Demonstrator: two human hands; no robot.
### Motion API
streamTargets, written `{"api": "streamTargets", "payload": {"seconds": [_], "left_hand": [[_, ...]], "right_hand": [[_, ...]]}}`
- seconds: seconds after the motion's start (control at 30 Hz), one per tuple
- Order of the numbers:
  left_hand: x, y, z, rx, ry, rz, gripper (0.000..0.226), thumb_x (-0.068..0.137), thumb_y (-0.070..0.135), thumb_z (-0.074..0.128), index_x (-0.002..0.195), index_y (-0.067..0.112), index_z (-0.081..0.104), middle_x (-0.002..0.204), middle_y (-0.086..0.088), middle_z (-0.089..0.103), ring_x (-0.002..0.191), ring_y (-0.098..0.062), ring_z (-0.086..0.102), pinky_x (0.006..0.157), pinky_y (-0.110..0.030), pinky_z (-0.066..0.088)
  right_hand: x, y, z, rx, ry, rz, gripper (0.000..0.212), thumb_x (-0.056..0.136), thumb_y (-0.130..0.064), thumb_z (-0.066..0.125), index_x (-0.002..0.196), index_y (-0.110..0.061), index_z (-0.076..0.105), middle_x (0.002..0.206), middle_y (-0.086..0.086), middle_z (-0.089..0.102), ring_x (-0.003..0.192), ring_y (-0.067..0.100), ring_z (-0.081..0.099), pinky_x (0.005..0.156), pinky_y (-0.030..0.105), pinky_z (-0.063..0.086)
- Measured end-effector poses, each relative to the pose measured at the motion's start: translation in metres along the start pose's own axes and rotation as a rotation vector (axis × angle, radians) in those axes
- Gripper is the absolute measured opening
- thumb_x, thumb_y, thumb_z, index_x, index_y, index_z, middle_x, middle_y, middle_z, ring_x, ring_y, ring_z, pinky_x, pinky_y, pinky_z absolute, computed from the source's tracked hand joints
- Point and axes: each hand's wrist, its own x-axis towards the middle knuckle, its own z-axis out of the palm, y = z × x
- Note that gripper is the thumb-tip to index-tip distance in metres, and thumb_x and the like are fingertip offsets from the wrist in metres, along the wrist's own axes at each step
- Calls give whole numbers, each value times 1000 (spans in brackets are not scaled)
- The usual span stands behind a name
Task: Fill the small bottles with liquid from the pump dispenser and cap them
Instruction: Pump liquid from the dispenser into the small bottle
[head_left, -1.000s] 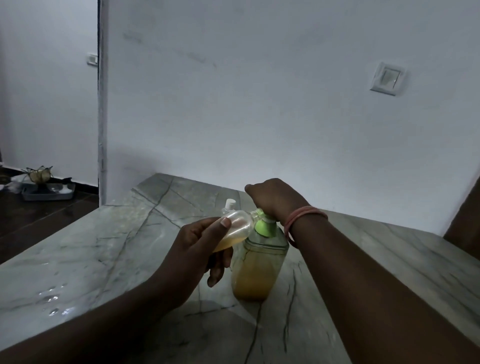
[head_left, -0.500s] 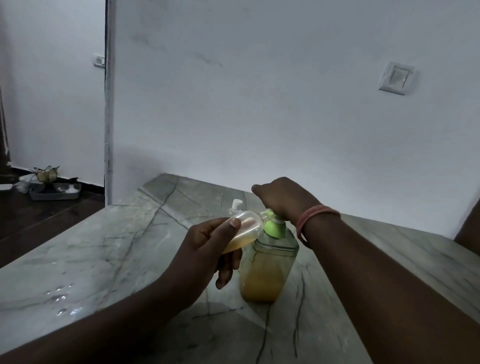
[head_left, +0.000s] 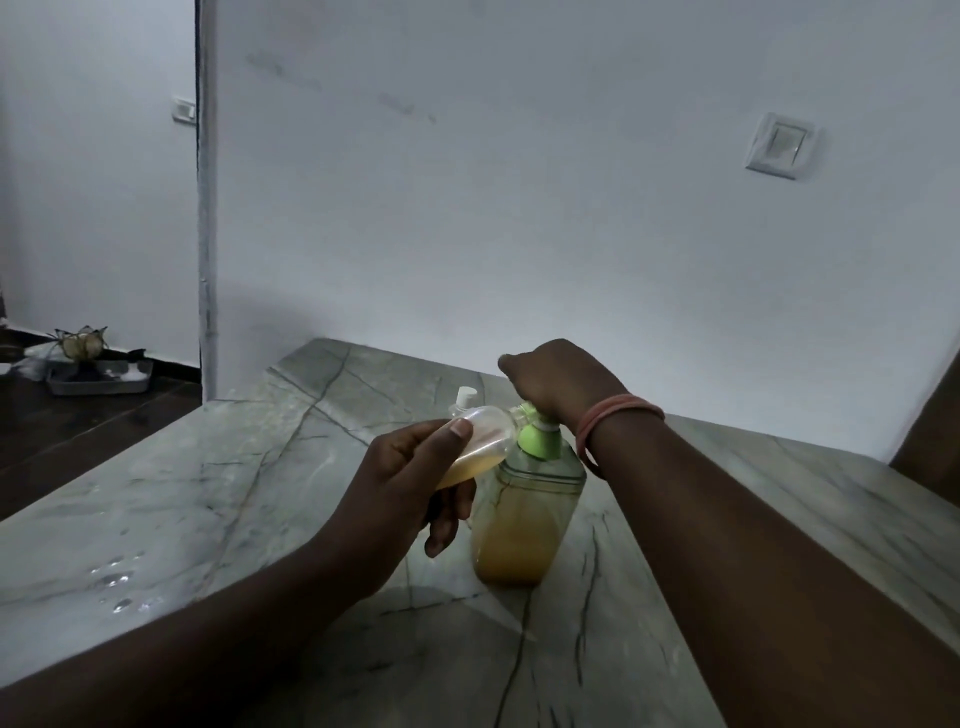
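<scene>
Amber liquid is pooling in the small bottle (head_left: 480, 441), tilted at centre frame with its mouth against the green pump dispenser (head_left: 524, 514) on the marble counter (head_left: 208, 493). The left hand (head_left: 410, 483) is gripping that bottle; the right hand (head_left: 558, 376) is pressing the pump head, fingers curled over it. Behind, a white cap (head_left: 465, 397) is showing.
</scene>
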Motion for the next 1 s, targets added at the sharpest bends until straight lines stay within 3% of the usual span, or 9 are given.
{"api": "streamTargets", "payload": {"seconds": [0.07,0.17,0.27,0.47,0.6,0.67,0.77,0.9,1.0], "left_hand": [[-1,0,0,5,4,0,34,99,32,49,114,9,68,60,-14,57,39,-19,43,38,-23,37],[-1,2,0,21,9,-10,34,99,33,48,116,11,67,60,-13,58,40,-19,44,38,-23,37],[-1,2,1,11,10,-3,35,99,34,48,118,11,67,61,-13,58,39,-17,44,38,-23,38],[2,0,-1,8,10,-10,36,98,34,49,115,9,67,60,-14,58,38,-18,43,38,-23,37],[1,-1,0,18,15,-6,35,98,33,48,117,10,66,60,-13,58,38,-18,43,38,-22,37],[1,-2,-1,19,15,-6,36,98,34,48,117,9,66,60,-14,58,38,-17,43,38,-23,37],[-1,0,0,8,10,-8,40,96,36,50,118,7,67,61,-14,58,39,-17,43,38,-24,37],[-1,3,2,1,2,-10,42,94,38,51,117,7,68,60,-13,57,39,-16,43,38,-23,37],[1,1,1,2,13,-8,40,95,36,51,115,7,70,59,-14,56,38,-17,42,37,-23,36]], "right_hand": [[-3,0,1,9,-25,27,39,101,-23,42,63,-17,38,73,5,46,80,25,47,80,35,48],[-1,-1,-1,-10,-24,12,34,93,-26,46,62,-14,45,66,4,51,60,20,48,55,29,37],[1,-5,-5,-63,-42,7,33,90,-30,49,61,-14,47,59,1,53,51,17,47,51,26,33],[4,1,-1,15,18,-24,37,91,-34,48,60,-16,43,61,2,47,58,22,46,55,28,34],[4,4,4,86,-13,15,35,98,-29,44,65,-19,40,70,0,42,83,27,47,67,32,46],[4,1,4,52,-23,10,36,98,-27,43,63,-18,41,69,2,45,76,25,49,70,34,47],[2,0,-2,16,-17,5,33,90,-30,49,61,-14,50,65,3,55,58,20,50,54,28,36],[3,-3,-7,-4,36,-16,35,89,-42,52,64,-17,51,68,1,56,65,21,54,58,28,38],[3,2,0,86,69,5,35,86,-36,50,58,-16,45,60,2,48,55,21,45,52,28,32]]}}
